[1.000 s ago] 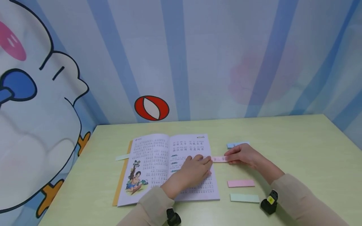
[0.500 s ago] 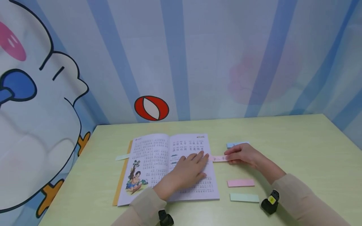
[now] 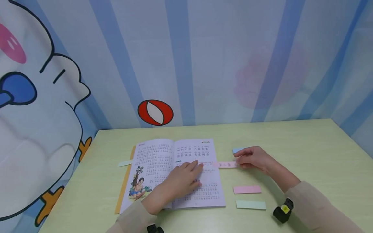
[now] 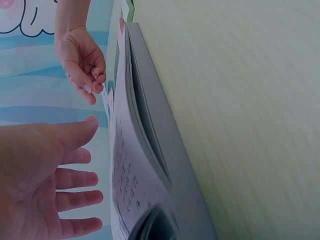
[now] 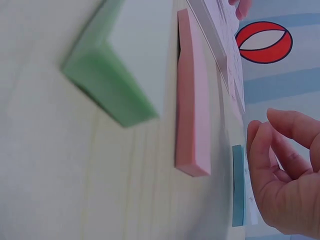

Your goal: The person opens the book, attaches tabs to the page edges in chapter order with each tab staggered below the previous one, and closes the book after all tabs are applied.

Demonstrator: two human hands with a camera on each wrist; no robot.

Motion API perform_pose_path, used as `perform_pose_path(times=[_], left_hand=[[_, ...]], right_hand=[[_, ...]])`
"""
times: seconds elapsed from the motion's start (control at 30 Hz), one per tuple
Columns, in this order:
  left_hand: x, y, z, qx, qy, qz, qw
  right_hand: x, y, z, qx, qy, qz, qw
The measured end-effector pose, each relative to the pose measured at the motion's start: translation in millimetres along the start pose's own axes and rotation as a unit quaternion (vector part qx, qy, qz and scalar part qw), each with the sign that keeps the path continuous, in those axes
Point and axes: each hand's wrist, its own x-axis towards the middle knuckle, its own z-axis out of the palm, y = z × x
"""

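Observation:
An open book (image 3: 198, 197) lies on the table, text on both pages and a drawing on the left one. My left hand (image 3: 182, 179) is over the right page, fingers extended; in the left wrist view its fingers look straight and hold nothing. From the book's right edge sticks out a pale pink sticky note (image 3: 227, 165) with handwriting. Beside that note's outer end is my right hand (image 3: 254, 158), loosely curled with nothing visible between the fingers in the right wrist view (image 5: 285, 175). Behind this hand a blue sticky note pad (image 3: 238, 150) is partly hidden.
Nearer on the table, right of the book, lie a pink sticky note pad (image 3: 247, 189) and a green one (image 3: 250, 205). A pale green note (image 3: 125, 163) protrudes from the book's left side. Behind the table (image 3: 306, 145) hangs a striped blue backdrop (image 3: 221, 64).
My left hand has slid left and toward me across the right page, away from the pink note. The right hand has let go of that note and shifted slightly right.

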Motion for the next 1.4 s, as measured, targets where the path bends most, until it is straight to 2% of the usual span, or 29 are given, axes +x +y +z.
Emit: perform_pose_path(times=[0.37, 0.53, 0.7, 0.83, 1.07, 1.4], left_hand=[[-20.2, 0.8, 0.2, -0.001, 0.021, 0.037, 0.9991], [-26.8, 1.8, 3.9, -0.01, 0.015, 0.041, 0.999], [-31.8, 3.2, 8.6, -0.011, 0.016, 0.055, 0.9983], [-34.6, 4.3, 12.7, -0.016, 0.023, 0.064, 0.9976], [-37.3, 7.3, 18.2, 0.009, 0.053, 0.085, 0.9949], [-35.7, 12.9, 18.5, 0.026, 0.03, 0.092, 0.995]], right_hand=[[-13.9, -0.9, 15.9, -0.002, -0.004, -0.004, 1.0], [-20.5, 0.0, 26.9, 0.004, -0.014, -0.008, 0.9999], [-26.2, 2.6, 38.3, 0.009, -0.017, 0.007, 0.9998], [-29.1, 5.1, 45.9, 0.021, -0.021, 0.017, 0.9994], [-32.1, 8.1, 55.8, 0.057, -0.042, 0.014, 0.9974], [-30.6, 8.3, 68.0, 0.073, -0.029, 0.04, 0.9961]])
